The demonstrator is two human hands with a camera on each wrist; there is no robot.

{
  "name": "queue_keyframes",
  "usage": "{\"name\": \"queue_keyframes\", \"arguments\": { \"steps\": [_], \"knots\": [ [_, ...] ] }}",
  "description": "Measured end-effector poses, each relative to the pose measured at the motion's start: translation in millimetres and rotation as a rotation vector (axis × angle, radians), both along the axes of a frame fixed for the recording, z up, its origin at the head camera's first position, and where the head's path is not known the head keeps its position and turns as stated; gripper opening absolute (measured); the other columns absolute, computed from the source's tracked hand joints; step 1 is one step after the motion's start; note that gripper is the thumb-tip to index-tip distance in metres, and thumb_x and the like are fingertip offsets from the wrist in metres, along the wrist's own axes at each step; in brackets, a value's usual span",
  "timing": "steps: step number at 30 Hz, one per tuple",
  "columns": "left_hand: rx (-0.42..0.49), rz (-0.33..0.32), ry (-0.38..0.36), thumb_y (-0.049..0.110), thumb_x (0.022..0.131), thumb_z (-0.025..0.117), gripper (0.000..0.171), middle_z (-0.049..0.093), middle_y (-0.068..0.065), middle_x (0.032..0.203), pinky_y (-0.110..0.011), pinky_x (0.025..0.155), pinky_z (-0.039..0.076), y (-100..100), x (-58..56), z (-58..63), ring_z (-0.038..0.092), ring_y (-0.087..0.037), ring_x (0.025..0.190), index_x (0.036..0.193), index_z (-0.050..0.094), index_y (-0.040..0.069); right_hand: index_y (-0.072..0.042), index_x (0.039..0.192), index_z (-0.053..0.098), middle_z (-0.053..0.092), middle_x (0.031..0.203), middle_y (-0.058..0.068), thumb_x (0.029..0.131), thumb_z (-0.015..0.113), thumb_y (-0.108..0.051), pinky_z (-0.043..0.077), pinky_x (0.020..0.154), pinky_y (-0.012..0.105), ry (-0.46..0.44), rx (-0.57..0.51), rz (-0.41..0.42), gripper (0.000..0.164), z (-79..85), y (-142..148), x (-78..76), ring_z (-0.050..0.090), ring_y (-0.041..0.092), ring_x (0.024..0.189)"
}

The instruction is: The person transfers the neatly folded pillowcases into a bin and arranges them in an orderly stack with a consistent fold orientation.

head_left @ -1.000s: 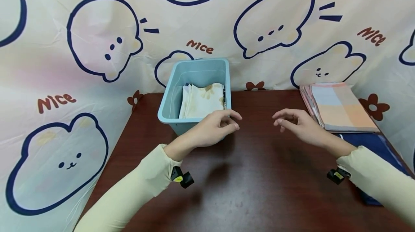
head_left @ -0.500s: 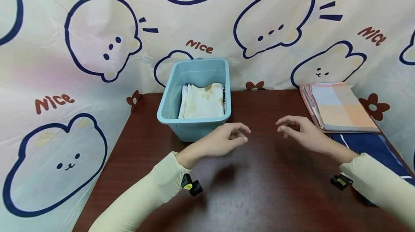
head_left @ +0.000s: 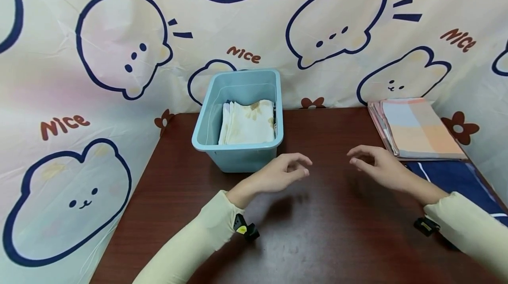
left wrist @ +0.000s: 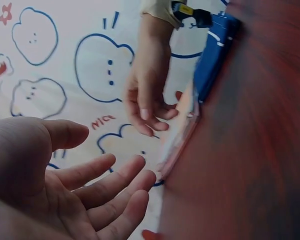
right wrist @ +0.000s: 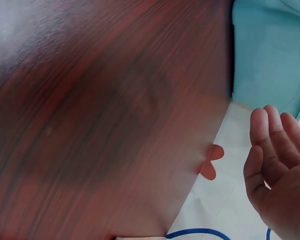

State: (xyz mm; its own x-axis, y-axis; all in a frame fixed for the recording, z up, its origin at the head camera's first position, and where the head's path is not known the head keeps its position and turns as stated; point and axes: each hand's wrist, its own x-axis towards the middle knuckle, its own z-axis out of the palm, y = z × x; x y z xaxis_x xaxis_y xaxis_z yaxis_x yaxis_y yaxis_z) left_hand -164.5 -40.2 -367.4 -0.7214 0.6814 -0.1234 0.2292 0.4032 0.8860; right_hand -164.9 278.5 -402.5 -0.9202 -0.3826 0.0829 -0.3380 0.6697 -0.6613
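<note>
My left hand [head_left: 278,173] hovers over the table just in front of a light blue plastic bin [head_left: 238,160], its fingers loosely bent and holding nothing. Inside the bin stand folded cloths, the front one cream with a tan print [head_left: 254,123]. To the right, my right hand [head_left: 381,167] hangs in the air with relaxed, bare fingers, nearest to a folded checked cloth [head_left: 420,129] in orange, peach and grey. Beside that cloth, partly behind the right forearm, lies a navy blue cloth [head_left: 456,182] with white lines. The left wrist view shows the left palm [left wrist: 50,200] with fingers spread.
A dark red-brown wooden table [head_left: 309,240] carries everything. Behind and at both sides hangs a pale curtain [head_left: 254,28] with blue bear outlines. Small black devices [head_left: 246,227] sit at both wrists.
My left hand has moved right and toward me, away from the bin's front. The right hand has shifted slightly right and lower. Bin and cloths stay put.
</note>
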Motion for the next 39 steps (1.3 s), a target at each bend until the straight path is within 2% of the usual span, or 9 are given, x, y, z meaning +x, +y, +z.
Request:
{"name": "queue_keyframes", "arguments": {
  "steps": [4,9,12,15,24,28,32,35,39],
  "knots": [
    [0.000,0.007,-0.055,0.016,0.104,0.052,0.028,0.072,-0.010,0.113,-0.022,0.076,0.050,3.4,0.1,-14.0,0.067,-0.022,0.100,0.129,0.062,0.008,-0.009,0.120,0.067,0.074,0.106,0.010,0.103,0.059,-0.020,0.045,0.060,0.025,0.028,0.102,-0.049,0.021,-5.1,11.0,2.0,0.057,0.006,0.070],
    [0.009,0.016,-0.108,0.015,0.105,0.050,0.029,0.071,-0.018,0.120,-0.023,0.077,0.051,5.1,-1.2,-27.1,0.065,-0.037,0.108,0.131,0.061,0.006,-0.003,0.120,0.066,0.075,0.101,0.008,0.102,0.061,-0.022,0.049,0.064,0.028,0.045,0.230,-0.115,0.027,-9.6,29.3,6.1,0.069,0.017,0.086],
    [0.013,0.020,-0.132,0.015,0.105,0.050,0.030,0.069,-0.022,0.123,-0.024,0.077,0.051,5.7,-3.0,-33.9,0.065,-0.040,0.110,0.132,0.060,0.005,0.000,0.122,0.065,0.076,0.098,0.010,0.101,0.061,-0.024,0.051,0.063,0.032,0.026,0.294,-0.144,0.032,-12.4,39.7,7.4,0.070,0.021,0.084],
    [0.007,0.019,-0.146,0.016,0.106,0.050,0.031,0.069,-0.023,0.124,-0.022,0.076,0.051,6.4,-4.4,-37.6,0.065,-0.041,0.110,0.133,0.059,0.005,0.003,0.122,0.064,0.075,0.096,0.011,0.100,0.062,-0.025,0.053,0.062,0.036,0.008,0.360,-0.163,0.035,-15.4,50.1,7.4,0.070,0.022,0.082],
    [-0.014,0.076,-0.079,0.016,0.103,0.051,0.033,0.071,-0.021,0.115,-0.022,0.070,0.048,6.9,-11.2,-41.4,0.067,-0.038,0.105,0.133,0.059,0.003,0.009,0.124,0.059,0.072,0.096,0.025,0.096,0.065,-0.027,0.053,0.056,0.044,-0.015,0.538,-0.211,0.046,-17.9,87.2,6.8,0.069,0.029,0.074],
    [-0.010,0.079,-0.081,0.017,0.105,0.053,0.033,0.072,-0.021,0.117,-0.023,0.072,0.048,8.9,-13.3,-43.1,0.068,-0.037,0.105,0.135,0.059,0.004,0.010,0.124,0.056,0.071,0.091,0.024,0.094,0.066,-0.029,0.053,0.054,0.045,0.009,0.644,-0.221,0.050,-19.6,101.7,8.9,0.067,0.028,0.069],
    [0.011,0.077,-0.094,0.017,0.105,0.053,0.032,0.071,-0.020,0.119,-0.024,0.073,0.049,13.1,-14.4,-44.0,0.068,-0.037,0.105,0.134,0.059,0.005,0.008,0.108,0.057,0.063,0.073,0.013,0.093,0.068,-0.031,0.047,0.048,0.042,0.055,0.749,-0.238,0.043,-24.2,111.7,11.8,0.058,0.024,0.059],
    [0.025,0.061,-0.104,0.015,0.106,0.050,0.031,0.071,-0.021,0.119,-0.028,0.076,0.053,17.5,-14.3,-44.7,0.068,-0.038,0.105,0.134,0.059,0.005,0.008,0.102,0.054,0.056,0.068,0.011,0.091,0.070,-0.033,0.044,0.046,0.040,0.001,0.805,-0.267,0.046,-27.9,116.5,13.6,0.055,0.025,0.056],
    [0.037,0.047,-0.121,0.014,0.105,0.049,0.031,0.070,-0.023,0.119,-0.044,0.087,0.056,22.6,-12.9,-45.7,0.068,-0.041,0.105,0.132,0.059,0.004,0.016,0.109,0.052,0.056,0.067,0.014,0.089,0.072,-0.038,0.048,0.049,0.042,-0.121,0.871,-0.302,0.061,-32.9,120.9,13.4,0.055,0.025,0.056]
  ]
}}
